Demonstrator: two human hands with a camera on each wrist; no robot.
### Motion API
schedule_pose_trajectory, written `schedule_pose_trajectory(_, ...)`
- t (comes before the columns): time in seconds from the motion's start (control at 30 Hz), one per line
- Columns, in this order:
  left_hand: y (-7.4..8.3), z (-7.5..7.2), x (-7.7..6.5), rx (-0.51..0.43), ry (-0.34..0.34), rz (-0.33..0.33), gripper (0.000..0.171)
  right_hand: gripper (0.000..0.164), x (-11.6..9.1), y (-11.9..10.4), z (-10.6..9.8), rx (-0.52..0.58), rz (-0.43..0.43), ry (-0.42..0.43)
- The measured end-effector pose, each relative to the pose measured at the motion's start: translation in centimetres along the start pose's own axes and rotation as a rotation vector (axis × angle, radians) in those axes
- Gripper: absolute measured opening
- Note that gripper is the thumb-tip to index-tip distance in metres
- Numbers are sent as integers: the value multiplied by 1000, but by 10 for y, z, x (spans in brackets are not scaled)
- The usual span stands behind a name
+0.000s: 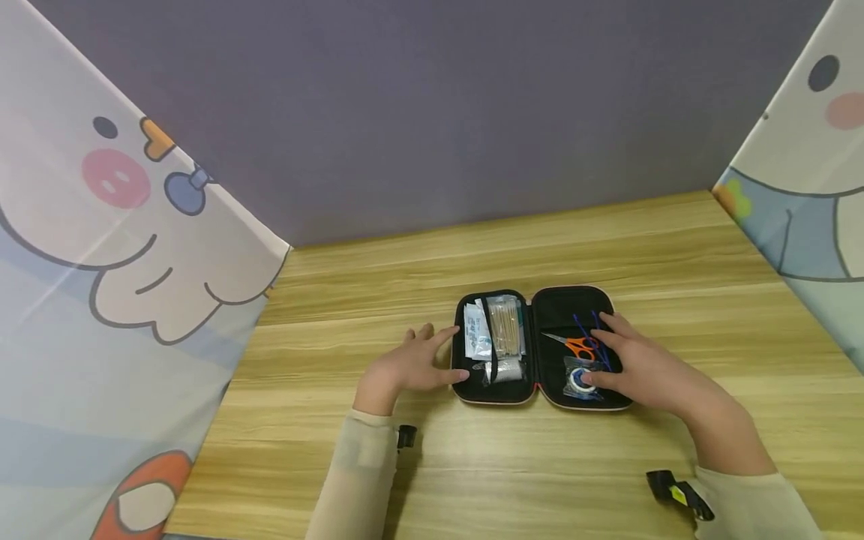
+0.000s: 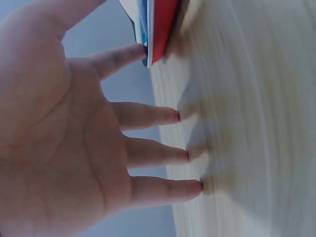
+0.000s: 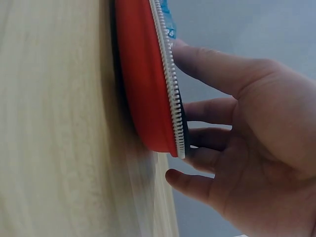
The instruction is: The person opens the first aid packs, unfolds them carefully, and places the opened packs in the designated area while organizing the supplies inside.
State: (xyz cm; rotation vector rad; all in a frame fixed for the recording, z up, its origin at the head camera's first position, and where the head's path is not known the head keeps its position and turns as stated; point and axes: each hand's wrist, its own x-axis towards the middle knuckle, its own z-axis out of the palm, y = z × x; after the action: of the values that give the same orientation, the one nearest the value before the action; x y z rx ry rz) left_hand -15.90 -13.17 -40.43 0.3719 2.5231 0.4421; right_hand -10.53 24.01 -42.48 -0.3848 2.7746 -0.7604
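An unzipped first-aid case [image 1: 563,301] lies spread open on the table, black inside, red outside in the right wrist view. A strap in its left half crosses white packets [image 1: 476,334], a bag of cotton swabs [image 1: 505,330] and a wrapped white roll [image 1: 502,370]. Orange-handled scissors [image 1: 579,346], thin blue strips [image 1: 603,354] and a bagged tape roll [image 1: 577,381] lie in the right half. My left hand [image 1: 408,364] is spread at the left edge, index finger and thumb at the rim. Over the right edge reaches my right hand [image 1: 641,367], its thumb overlapping the tape roll.
The wood-grain table [image 1: 493,465] meets a grey wall [image 1: 472,112] at the back. Cartoon-printed cloth [image 1: 169,285] borders it on the left, with more printed cloth [image 1: 810,225] on the right. Small black devices [image 1: 682,495] are on both wrists.
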Motion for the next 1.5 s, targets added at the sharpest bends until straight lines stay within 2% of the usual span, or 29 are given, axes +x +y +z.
schedule_pose_trajectory(0.1,10,0,2,-12,-5,37,96,94,0,0,0,4,1,-3)
schedule_pose_trajectory(0.2,24,1,8,-16,6,129,98,94,1,2,0,7,6,-7)
schedule_pose_trajectory(0.33,46,5,18,42,30,247,97,93,1,4,-1,9,8,-7)
schedule_pose_trajectory(0.43,60,10,22,98,31,278,98,91,2,4,-2,8,-1,-1)
schedule_pose_trajectory(0.53,69,13,24,134,24,271,97,89,3,3,-4,5,-13,3)
schedule_pose_trajectory(0.63,71,16,25,167,31,250,97,85,2,0,-7,3,-29,13)
schedule_pose_trajectory(0.8,71,21,27,192,69,227,96,77,1,-6,-13,-3,-50,55)
schedule_pose_trajectory(1.0,66,29,29,203,121,214,95,58,6,-11,-19,-84,-80,144)
schedule_pose_trajectory(1.1,65,33,30,196,131,213,94,49,8,-12,-22,-113,-65,154)
schedule_pose_trajectory(1.27,67,35,31,199,123,211,93,46,9,-11,-22,-148,-27,138)
schedule_pose_trajectory(1.5,69,33,29,239,152,165,93,45,14,-10,-18,-200,-35,161)
